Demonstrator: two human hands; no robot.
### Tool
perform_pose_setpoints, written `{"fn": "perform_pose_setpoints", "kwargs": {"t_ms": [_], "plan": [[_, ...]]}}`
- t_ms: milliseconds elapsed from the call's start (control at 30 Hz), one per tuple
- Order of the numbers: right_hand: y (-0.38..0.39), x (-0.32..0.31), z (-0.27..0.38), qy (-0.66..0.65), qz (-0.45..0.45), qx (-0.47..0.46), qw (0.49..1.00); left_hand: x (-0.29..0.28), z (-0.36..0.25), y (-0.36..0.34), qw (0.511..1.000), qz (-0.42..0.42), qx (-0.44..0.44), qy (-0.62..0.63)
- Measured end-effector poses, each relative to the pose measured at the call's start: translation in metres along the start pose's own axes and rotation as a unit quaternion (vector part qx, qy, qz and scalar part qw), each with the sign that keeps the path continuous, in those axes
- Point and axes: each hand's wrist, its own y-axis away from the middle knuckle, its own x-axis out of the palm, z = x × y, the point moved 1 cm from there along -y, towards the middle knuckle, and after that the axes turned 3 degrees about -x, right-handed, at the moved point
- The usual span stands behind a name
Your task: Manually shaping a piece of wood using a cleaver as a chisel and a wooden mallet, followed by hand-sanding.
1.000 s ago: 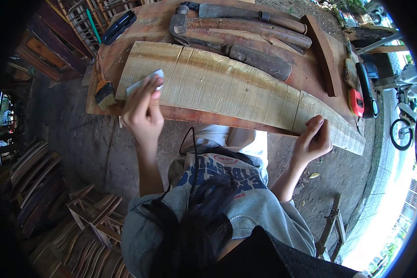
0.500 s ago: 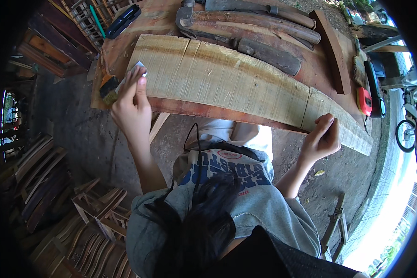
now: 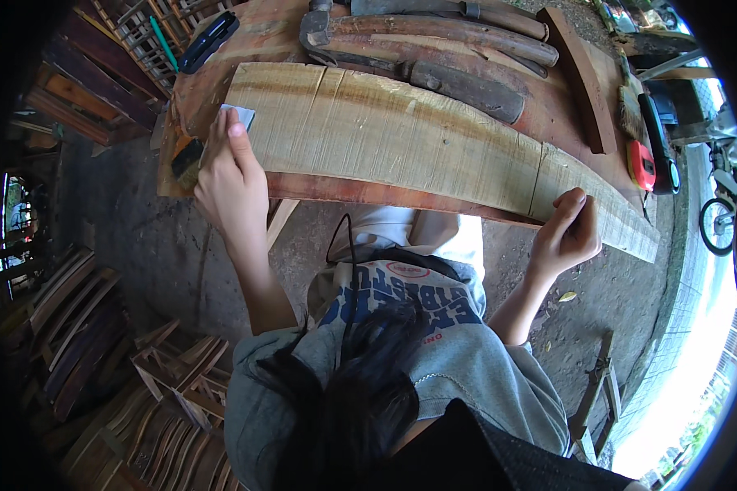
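A long pale wooden board [image 3: 401,135], with rough saw marks and a curved far edge, lies across the near side of the wooden table [image 3: 164,176]. My left hand [image 3: 232,176] is at the board's left end, closed on a small folded whitish sheet [image 3: 246,114] that lies against the wood. The sheet's underside is hidden, so its material cannot be told. Toward the right end, my right hand [image 3: 568,235] is closed at the near edge of the board, thumb on top and fingers curled; its fingertips are partly hidden.
Behind the board lie a hammer-like tool [image 3: 313,33] and several wooden-handled tools. A brown wood strip [image 3: 580,82], a brush [image 3: 630,114] and a red tape measure [image 3: 642,166] are at the right. Another brush [image 3: 188,157] rests beside my left hand. Curved wood pieces [image 3: 78,327] are stacked at left.
My left hand has shifted slightly left and turned, with more of the sheet showing beyond its fingers. The right hand stays at the board's edge, and the view has shifted slightly.
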Motion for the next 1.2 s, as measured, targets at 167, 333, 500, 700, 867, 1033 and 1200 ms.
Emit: {"fn": "perform_pose_setpoints", "kwargs": {"t_ms": [167, 333, 500, 700, 867, 1033, 1200], "plan": [[0.001, 0.002, -0.001, 0.007, 0.014, 0.007, 1.000, 0.009, -0.077, 0.039, 0.971, 0.097, 0.145, 0.162], [0.001, 0.002, -0.002, 0.008, 0.014, 0.003, 1.000, 0.024, -0.086, 0.049, 0.936, -0.016, 0.287, 0.203], [0.002, 0.001, -0.002, 0.010, 0.001, -0.001, 1.000, -0.011, 0.002, -0.013, 0.980, 0.146, -0.133, -0.018], [0.000, 0.003, -0.001, 0.004, 0.003, 0.006, 1.000, 0.010, -0.076, 0.035, 0.986, 0.077, 0.133, 0.071], [0.002, 0.002, -0.002, 0.012, 0.017, 0.007, 1.000, 0.016, -0.092, 0.048, 0.948, 0.056, 0.258, 0.176], [0.002, -0.001, -0.002, 0.012, 0.002, 0.016, 1.000, 0.004, -0.021, -0.003, 0.993, 0.110, 0.026, 0.044], [0.003, 0.001, 0.000, -0.001, 0.013, 0.043, 0.999, 0.008, -0.092, 0.035, 0.975, 0.130, 0.132, 0.119]]}}
